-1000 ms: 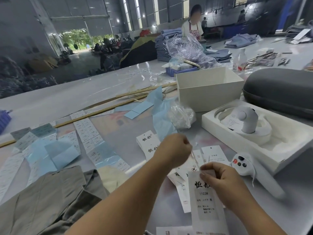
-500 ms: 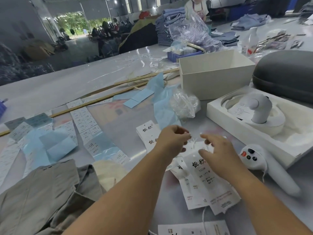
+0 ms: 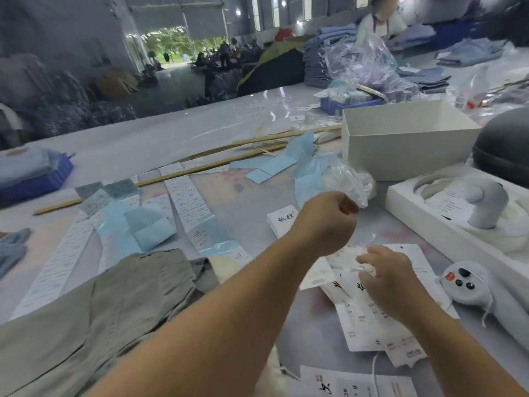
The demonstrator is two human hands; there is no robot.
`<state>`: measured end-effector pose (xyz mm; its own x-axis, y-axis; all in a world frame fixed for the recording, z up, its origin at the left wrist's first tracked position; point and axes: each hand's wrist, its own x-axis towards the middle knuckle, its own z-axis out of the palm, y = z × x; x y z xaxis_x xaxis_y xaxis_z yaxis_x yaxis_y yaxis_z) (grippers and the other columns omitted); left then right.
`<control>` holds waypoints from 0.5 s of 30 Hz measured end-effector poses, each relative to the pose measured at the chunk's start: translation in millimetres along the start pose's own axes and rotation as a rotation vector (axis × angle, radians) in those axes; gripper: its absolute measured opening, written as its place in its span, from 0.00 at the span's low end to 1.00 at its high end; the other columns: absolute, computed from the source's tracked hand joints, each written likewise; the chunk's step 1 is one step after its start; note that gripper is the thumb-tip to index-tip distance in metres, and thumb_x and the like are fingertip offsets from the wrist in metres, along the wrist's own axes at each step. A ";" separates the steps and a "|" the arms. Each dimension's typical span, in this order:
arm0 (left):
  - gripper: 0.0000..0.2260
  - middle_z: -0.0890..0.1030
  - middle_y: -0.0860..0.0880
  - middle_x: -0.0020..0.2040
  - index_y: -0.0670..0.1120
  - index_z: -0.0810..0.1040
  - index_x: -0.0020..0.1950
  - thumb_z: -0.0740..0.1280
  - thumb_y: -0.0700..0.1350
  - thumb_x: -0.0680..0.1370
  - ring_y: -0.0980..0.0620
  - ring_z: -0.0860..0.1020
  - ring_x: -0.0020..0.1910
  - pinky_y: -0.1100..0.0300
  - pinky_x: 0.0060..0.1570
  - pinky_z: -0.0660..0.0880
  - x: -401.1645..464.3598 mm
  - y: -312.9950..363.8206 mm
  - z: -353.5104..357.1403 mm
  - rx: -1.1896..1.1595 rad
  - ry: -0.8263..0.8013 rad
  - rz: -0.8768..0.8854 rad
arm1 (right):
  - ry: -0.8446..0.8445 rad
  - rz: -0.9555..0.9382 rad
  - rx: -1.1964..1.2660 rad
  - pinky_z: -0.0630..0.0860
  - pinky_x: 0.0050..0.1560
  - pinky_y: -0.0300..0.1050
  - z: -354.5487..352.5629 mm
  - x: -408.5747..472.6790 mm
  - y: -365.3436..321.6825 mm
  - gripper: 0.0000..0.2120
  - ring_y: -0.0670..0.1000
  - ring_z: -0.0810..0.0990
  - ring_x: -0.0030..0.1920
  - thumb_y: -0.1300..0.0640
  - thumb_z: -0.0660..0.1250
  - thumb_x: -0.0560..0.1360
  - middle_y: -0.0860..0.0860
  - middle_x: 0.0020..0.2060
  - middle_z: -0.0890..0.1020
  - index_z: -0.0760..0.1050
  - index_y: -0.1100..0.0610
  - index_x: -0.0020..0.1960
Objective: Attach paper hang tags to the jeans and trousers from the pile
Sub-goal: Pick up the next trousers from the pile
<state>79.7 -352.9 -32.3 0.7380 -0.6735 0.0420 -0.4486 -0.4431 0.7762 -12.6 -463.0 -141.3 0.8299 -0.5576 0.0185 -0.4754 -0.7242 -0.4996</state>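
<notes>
Sorting step: the right hand (image 3: 392,285) works in a bundle of white strings (image 3: 359,260) lying on loose hang tags (image 3: 369,319) at the near right of the table (image 3: 160,138).
Left hand (image 3: 326,224): raised over the table, fingers curled into a fist; whether a string is pinched inside cannot be told.
Right hand state: fingers curled around the string bundle, gripping it against the top tag.
Trousers (image 3: 94,319): grey-green pair at near left, well apart from the tags; no tag on them is visible.
Risk, tangle: pulling one string from the bundle would likely drag others out or knot them.
Risk, scatter: the tags overlap loosely, so a tug could slide several toward the controller (image 3: 466,285) or off the near edge.
Risk, tear: a hard pull on a threaded string may rip the tag hole.
Hidden: both palms face away; the right arm covers part of the tags.
Cut off: a further tag (image 3: 357,382) runs out of the bottom edge.
Unclear: tag print is too blurred to read; the far background is smeared.
</notes>
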 end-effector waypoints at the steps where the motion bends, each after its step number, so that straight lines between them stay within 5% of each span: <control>1: 0.08 0.80 0.55 0.49 0.50 0.81 0.54 0.66 0.41 0.78 0.60 0.76 0.42 0.68 0.37 0.71 -5.6 2.7 -15.4 0.043 0.004 0.027 | 0.023 -0.012 -0.044 0.64 0.69 0.51 -1.8 -1.9 -5.1 0.18 0.58 0.70 0.67 0.60 0.68 0.75 0.55 0.67 0.75 0.77 0.57 0.65; 4: 0.04 0.82 0.52 0.49 0.48 0.80 0.52 0.67 0.44 0.79 0.58 0.77 0.44 0.69 0.39 0.71 -29.0 -4.4 -66.8 0.229 0.064 0.038 | 0.178 -0.101 0.128 0.65 0.65 0.52 -6.6 -14.2 -30.5 0.17 0.62 0.75 0.59 0.67 0.71 0.69 0.60 0.58 0.80 0.80 0.62 0.58; 6: 0.06 0.81 0.50 0.49 0.45 0.81 0.53 0.66 0.45 0.79 0.53 0.78 0.46 0.67 0.41 0.72 -50.5 -19.6 -101.8 0.412 0.091 -0.028 | 0.246 -0.183 0.306 0.66 0.58 0.44 -11.4 -30.5 -59.8 0.14 0.56 0.76 0.55 0.67 0.72 0.70 0.55 0.53 0.81 0.81 0.59 0.54; 10: 0.19 0.80 0.46 0.59 0.45 0.77 0.63 0.65 0.55 0.79 0.48 0.75 0.52 0.58 0.50 0.70 -105.5 -68.6 -156.1 0.730 -0.003 -0.351 | 0.089 -0.375 0.526 0.70 0.40 0.29 -18.8 -78.1 -122.0 0.07 0.41 0.79 0.41 0.60 0.71 0.73 0.44 0.42 0.83 0.80 0.49 0.47; 12: 0.25 0.77 0.46 0.66 0.47 0.74 0.67 0.62 0.62 0.78 0.46 0.75 0.57 0.57 0.54 0.68 -134.2 -98.3 -171.2 0.731 -0.016 -0.499 | -0.062 -0.432 0.551 0.75 0.37 0.36 -19.3 -102.1 -146.5 0.05 0.43 0.79 0.37 0.53 0.70 0.75 0.45 0.34 0.83 0.80 0.50 0.40; 15: 0.35 0.68 0.46 0.75 0.51 0.64 0.76 0.58 0.70 0.76 0.44 0.69 0.70 0.53 0.67 0.65 -171.3 -135.0 -177.2 0.623 0.054 -0.558 | -0.222 -0.436 0.434 0.75 0.43 0.48 -13.1 -128.0 -169.1 0.16 0.45 0.78 0.39 0.38 0.64 0.75 0.46 0.36 0.81 0.79 0.50 0.42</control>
<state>103.2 -72.9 -32.8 0.9502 -0.2364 -0.2030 -0.1954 -0.9596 0.2027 -42.2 -274.5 -47.8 0.9826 -0.1193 0.1422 0.0407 -0.6090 -0.7921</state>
